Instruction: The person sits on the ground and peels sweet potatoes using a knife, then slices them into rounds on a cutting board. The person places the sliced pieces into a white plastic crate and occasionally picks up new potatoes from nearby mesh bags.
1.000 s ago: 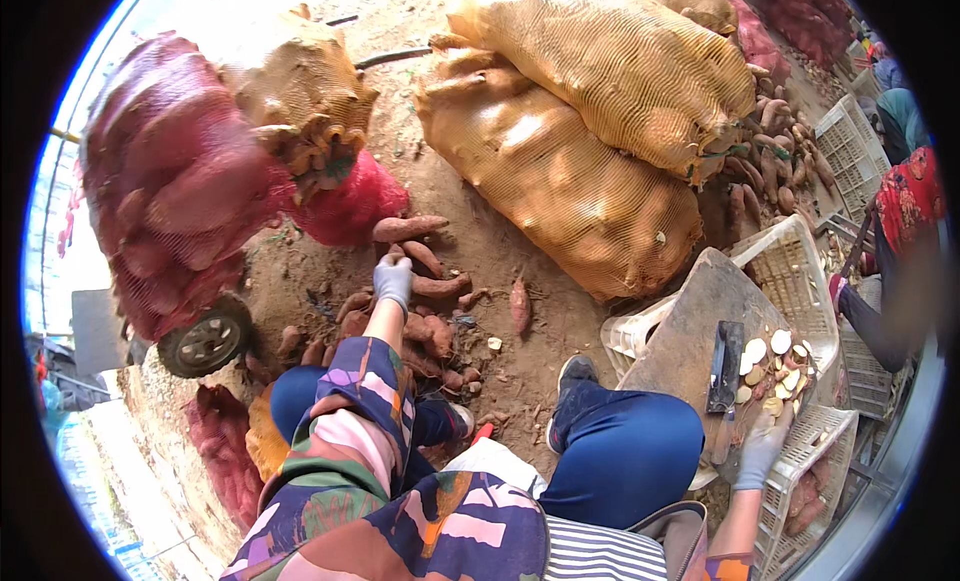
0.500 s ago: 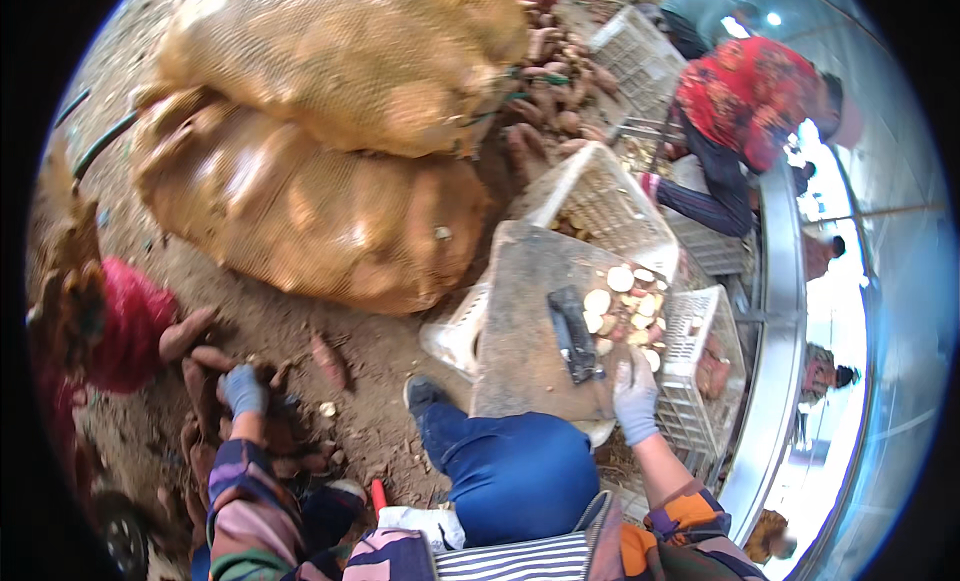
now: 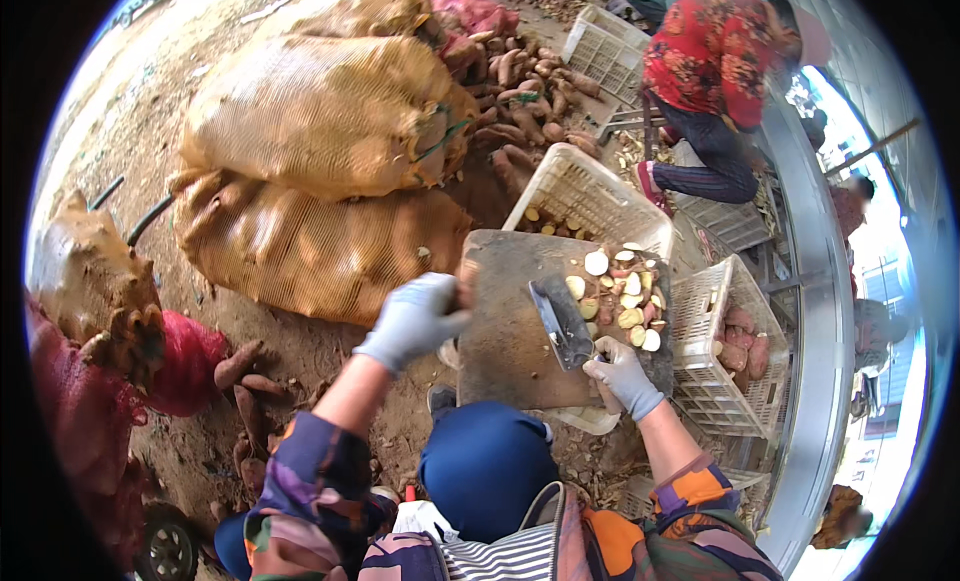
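My left hand (image 3: 414,319), in a pale grey glove, is closed around a sweet potato (image 3: 467,283) at the left edge of a worn board (image 3: 497,351). Only the blurred end of the sweet potato shows beyond my fingers. On the board's right side my gloved right hand (image 3: 622,374) grips the handle of a cleaver (image 3: 562,326). Its wide dark blade points away and left, tilted over the board. Beyond the blade lies a pile of cut sweet potato pieces (image 3: 631,288), pale-faced with reddish skins.
Large mesh sacks (image 3: 310,111) lie stacked at the far left, near a heap of sweet potatoes (image 3: 530,96). A white crate (image 3: 590,196) stands behind the board; another crate (image 3: 730,361) holds sweet potatoes at its right. A person in red (image 3: 710,56) bends at the far right.
My left hand has risen from the sweet potatoes on the ground at the lower left to the board, now with a sweet potato. The cleaver blade has tilted up. The whole view has shifted.
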### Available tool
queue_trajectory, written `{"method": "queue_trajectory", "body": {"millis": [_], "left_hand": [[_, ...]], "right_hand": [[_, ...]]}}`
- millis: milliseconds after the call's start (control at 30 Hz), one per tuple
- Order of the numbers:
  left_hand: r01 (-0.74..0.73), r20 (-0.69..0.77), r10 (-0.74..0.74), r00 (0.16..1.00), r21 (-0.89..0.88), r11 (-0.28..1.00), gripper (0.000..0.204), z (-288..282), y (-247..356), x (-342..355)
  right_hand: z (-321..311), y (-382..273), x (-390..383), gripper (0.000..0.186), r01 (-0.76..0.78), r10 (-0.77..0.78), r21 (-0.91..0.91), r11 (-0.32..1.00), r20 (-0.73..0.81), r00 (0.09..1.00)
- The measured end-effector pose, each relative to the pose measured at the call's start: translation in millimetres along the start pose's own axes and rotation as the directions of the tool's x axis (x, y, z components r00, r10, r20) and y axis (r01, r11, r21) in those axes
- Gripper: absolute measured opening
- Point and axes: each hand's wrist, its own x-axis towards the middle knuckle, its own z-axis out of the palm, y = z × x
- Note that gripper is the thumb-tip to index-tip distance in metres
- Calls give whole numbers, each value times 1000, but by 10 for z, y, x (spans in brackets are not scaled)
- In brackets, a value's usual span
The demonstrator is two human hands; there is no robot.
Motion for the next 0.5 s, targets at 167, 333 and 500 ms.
{"method": "queue_trajectory", "body": {"millis": [167,333,500], "left_hand": [[-151,185,64,981,508,848,43,801,326,112],[-177,270,28,962,546,819,40,934,398,184],[-186,317,-17,948,596,781,39,962,510,279]], "right_hand": [[-1,-376,-336,14,168,-154,53,984,-207,966],[-14,-478,-478,14,253,-485,-688,680,-163,859],[156,-585,-495,14,222,-469,-768,601,-114,876]]}}
